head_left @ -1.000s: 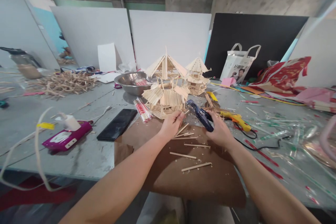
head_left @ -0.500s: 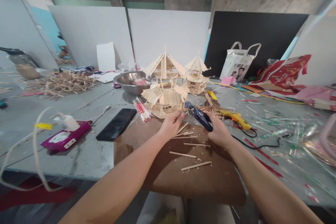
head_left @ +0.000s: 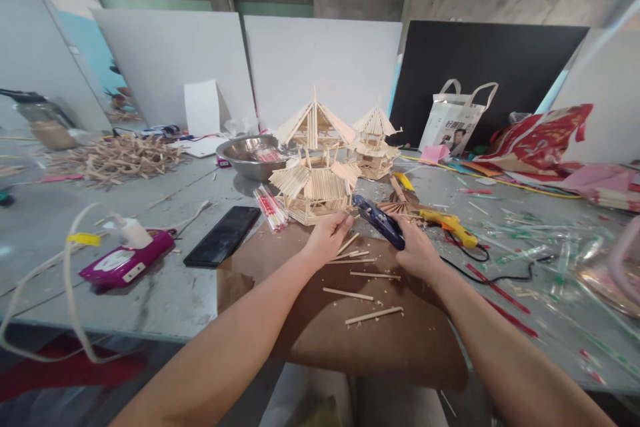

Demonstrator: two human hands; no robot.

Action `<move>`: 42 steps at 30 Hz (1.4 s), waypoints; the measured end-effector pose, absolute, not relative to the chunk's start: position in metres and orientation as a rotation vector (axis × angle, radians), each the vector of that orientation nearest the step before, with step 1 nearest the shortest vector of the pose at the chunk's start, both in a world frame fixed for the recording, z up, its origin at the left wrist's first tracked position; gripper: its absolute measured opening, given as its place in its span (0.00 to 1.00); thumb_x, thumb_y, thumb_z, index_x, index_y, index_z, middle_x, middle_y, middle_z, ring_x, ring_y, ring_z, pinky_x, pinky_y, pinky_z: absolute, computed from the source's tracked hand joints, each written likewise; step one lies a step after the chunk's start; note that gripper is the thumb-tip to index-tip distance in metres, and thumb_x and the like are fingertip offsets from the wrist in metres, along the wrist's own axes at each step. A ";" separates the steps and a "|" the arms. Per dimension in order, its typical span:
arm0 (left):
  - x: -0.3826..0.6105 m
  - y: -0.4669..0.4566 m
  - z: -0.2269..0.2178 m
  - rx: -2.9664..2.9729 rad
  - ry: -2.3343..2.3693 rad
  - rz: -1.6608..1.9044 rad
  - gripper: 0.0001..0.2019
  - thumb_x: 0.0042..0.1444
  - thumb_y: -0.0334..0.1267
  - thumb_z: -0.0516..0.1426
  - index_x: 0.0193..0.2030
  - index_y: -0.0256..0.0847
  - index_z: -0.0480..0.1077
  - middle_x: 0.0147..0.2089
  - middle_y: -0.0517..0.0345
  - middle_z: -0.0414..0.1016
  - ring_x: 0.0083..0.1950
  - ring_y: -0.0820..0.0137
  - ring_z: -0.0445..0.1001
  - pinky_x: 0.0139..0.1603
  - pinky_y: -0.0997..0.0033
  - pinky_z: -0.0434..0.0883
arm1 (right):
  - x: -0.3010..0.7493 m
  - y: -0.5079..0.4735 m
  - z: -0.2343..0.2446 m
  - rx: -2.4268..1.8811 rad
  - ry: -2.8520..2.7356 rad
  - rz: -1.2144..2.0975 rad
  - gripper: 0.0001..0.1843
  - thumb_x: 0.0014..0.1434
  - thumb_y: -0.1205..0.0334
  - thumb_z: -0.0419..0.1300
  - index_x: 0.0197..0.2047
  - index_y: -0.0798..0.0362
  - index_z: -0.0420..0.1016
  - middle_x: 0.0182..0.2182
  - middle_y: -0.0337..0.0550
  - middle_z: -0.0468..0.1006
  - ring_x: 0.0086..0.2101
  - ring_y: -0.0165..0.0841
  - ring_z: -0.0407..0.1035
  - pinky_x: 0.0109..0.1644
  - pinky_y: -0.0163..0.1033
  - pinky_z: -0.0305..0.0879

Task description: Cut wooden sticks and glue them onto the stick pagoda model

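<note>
My right hand (head_left: 417,248) is closed around the dark blue handles of a pair of pliers (head_left: 381,223), whose head points up and left. My left hand (head_left: 327,237) is pinched on a thin wooden stick (head_left: 356,216); only its short end shows, close to the pliers' head. Just beyond the left hand stands a small pavilion model (head_left: 320,187) built of wooden sticks. Several loose cut sticks (head_left: 374,315) lie below the hands on a brown sheet (head_left: 400,347), among small chips.
Two more stick pavilions (head_left: 316,123) stand behind, beside a metal bowl (head_left: 250,153). To the left lie a phone (head_left: 223,236), a purple power strip (head_left: 127,259) and a stick pile (head_left: 130,159). A yellow glue gun (head_left: 450,225) and plastic wrappers (head_left: 565,253) lie right.
</note>
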State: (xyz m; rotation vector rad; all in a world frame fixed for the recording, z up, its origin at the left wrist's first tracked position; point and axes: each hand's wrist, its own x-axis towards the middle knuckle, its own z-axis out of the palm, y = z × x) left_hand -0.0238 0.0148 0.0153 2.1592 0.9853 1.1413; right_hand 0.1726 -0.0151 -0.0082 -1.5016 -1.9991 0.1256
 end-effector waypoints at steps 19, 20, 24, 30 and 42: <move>-0.027 0.017 0.017 1.662 0.838 0.864 0.17 0.51 0.50 0.48 0.28 0.36 0.62 0.13 0.70 0.49 0.15 0.83 0.45 0.17 0.78 0.44 | 0.167 -0.019 -0.005 -1.631 -2.000 0.056 0.27 0.39 0.69 0.51 0.47 0.55 0.62 0.41 0.48 0.71 0.40 0.39 0.65 0.42 0.41 0.59; -0.028 0.018 0.017 1.624 0.830 0.849 0.16 0.50 0.50 0.48 0.28 0.36 0.63 0.13 0.70 0.49 0.14 0.83 0.45 0.16 0.79 0.44 | 0.166 -0.020 -0.005 -1.647 -2.003 0.050 0.26 0.39 0.69 0.51 0.46 0.54 0.62 0.41 0.48 0.72 0.40 0.39 0.66 0.42 0.40 0.59; -0.029 0.019 0.016 1.432 0.811 0.805 0.18 0.50 0.52 0.48 0.31 0.36 0.64 0.14 0.67 0.54 0.14 0.83 0.48 0.14 0.80 0.43 | 0.166 -0.020 -0.003 -1.686 -2.013 0.052 0.23 0.41 0.66 0.52 0.45 0.53 0.63 0.38 0.46 0.73 0.37 0.39 0.67 0.39 0.39 0.59; -0.031 0.025 0.013 1.260 0.764 0.818 0.20 0.50 0.53 0.47 0.33 0.37 0.65 0.18 0.62 0.62 0.15 0.79 0.58 0.12 0.79 0.50 | 0.166 -0.019 -0.001 -1.716 -2.018 0.049 0.23 0.42 0.65 0.52 0.45 0.54 0.64 0.36 0.47 0.74 0.35 0.39 0.67 0.37 0.39 0.59; -0.032 0.022 0.017 1.208 0.773 0.783 0.17 0.50 0.50 0.48 0.33 0.36 0.65 0.20 0.61 0.65 0.15 0.80 0.59 0.13 0.79 0.53 | 0.166 -0.019 0.000 -1.768 -2.013 0.054 0.24 0.42 0.65 0.52 0.46 0.54 0.64 0.39 0.48 0.73 0.37 0.41 0.67 0.37 0.40 0.58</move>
